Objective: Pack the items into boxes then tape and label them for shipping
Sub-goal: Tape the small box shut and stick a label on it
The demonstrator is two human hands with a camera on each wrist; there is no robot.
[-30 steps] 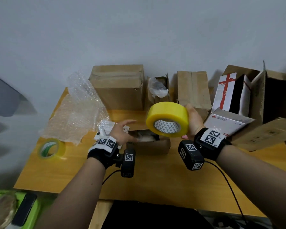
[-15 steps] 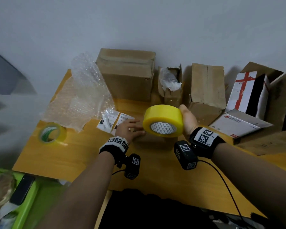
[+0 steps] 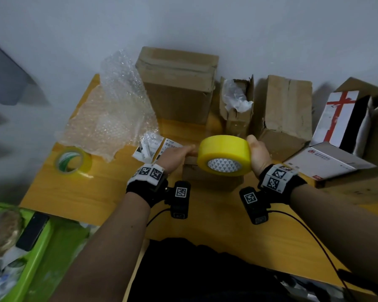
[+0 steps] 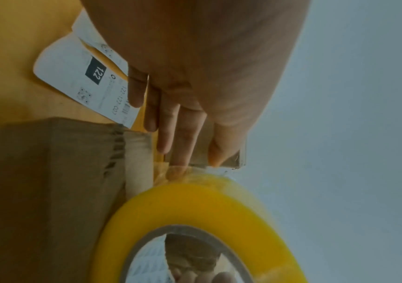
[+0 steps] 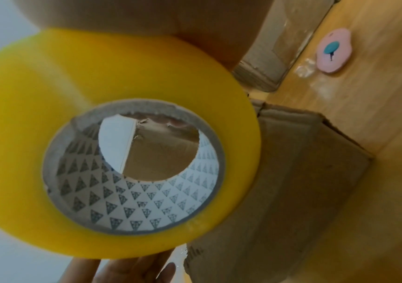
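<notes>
My right hand [image 3: 258,155] grips a fat yellow tape roll [image 3: 224,155] by its rim, holding it just above a small closed cardboard box [image 3: 205,182] on the yellow table. My left hand [image 3: 175,153] reaches to the roll's left side. In the left wrist view its thumb and straight fingers [image 4: 183,134] pinch the clear free end of the tape by the roll [image 4: 195,206], over the box [image 4: 37,181]. The right wrist view shows the roll [image 5: 98,76] and the box [image 5: 291,172] below it. Shipping labels [image 3: 162,147] lie left of the box.
Bubble wrap [image 3: 111,114] and a second, green-cored tape roll [image 3: 72,160] lie at the left. Several cardboard boxes [image 3: 179,83] line the wall, with more at the right [image 3: 286,112]. A pink cutter [image 5: 334,50] lies on the table. A phone [image 3: 32,231] rests on a green tray.
The right hand has lowered the roll toward the small box. The left hand has moved from the box's left edge to the roll and taken hold of the tape end.
</notes>
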